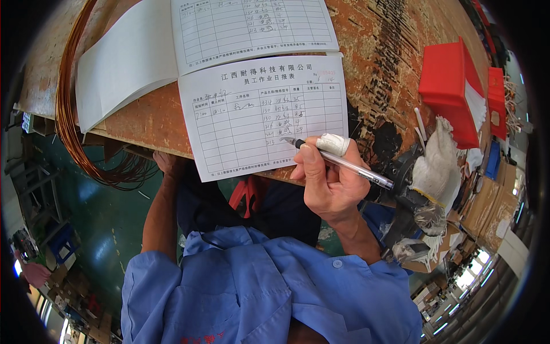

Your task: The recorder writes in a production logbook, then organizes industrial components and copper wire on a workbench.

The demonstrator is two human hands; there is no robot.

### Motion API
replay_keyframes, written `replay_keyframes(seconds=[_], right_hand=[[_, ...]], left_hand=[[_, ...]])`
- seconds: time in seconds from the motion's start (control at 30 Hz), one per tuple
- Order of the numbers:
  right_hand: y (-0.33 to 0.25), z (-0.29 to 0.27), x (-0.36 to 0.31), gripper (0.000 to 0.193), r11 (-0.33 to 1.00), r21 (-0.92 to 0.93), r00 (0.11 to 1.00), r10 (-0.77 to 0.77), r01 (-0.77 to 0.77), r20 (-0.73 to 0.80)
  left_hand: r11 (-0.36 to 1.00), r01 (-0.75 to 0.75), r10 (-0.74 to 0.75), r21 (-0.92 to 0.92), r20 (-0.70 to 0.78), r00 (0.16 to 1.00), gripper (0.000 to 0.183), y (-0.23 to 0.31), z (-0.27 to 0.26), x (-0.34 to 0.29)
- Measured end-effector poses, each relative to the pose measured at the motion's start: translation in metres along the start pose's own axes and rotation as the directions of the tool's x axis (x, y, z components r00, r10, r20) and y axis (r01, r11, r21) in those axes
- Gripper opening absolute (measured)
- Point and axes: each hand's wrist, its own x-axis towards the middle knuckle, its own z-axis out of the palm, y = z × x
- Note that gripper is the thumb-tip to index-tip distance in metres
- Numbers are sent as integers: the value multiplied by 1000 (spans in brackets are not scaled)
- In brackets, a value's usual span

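Note:
In my right hand [337, 182] is a clear-barrelled pen [350, 165] with a dark tip and cap end, pinched between thumb and fingers. White tape [333, 144] wraps one finger. The pen's point rests at or just over a printed form [229, 150] with a ruled table, whose upper rows carry handwriting. This sheet lies at the table's near edge, overhanging it a little. My left hand [166, 162] is at that edge, left of the form, with its fingers mostly hidden.
Above lies another filled form [255, 31], beside a turned-back blank page [129, 66]. A copper wire coil [67, 97] hangs over the worn wooden table's [375, 74] left edge. To the right are a red bin [450, 86] and a whitish work glove [436, 163].

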Motion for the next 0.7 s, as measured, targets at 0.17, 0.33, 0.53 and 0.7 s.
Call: replay_keyframes(seconds=[0.17,0.33,0.53,0.7], right_hand=[[-3,-10,5,19,985,-168,991,-15,38,132],[-10,-12,5,19,971,-239,990,11,22,138],[-7,-11,6,17,978,-195,988,-47,75,145],[-10,-17,7,13,998,-6,990,60,-59,126]], left_hand=[[990,48,-82,134,263,961,70,2,-8,0],[974,109,-186,201,419,889,72,4,-13,2],[1000,11,-12,23,15,1000,67,2,-5,1],[997,25,-28,71,47,999,66,5,-7,3]])
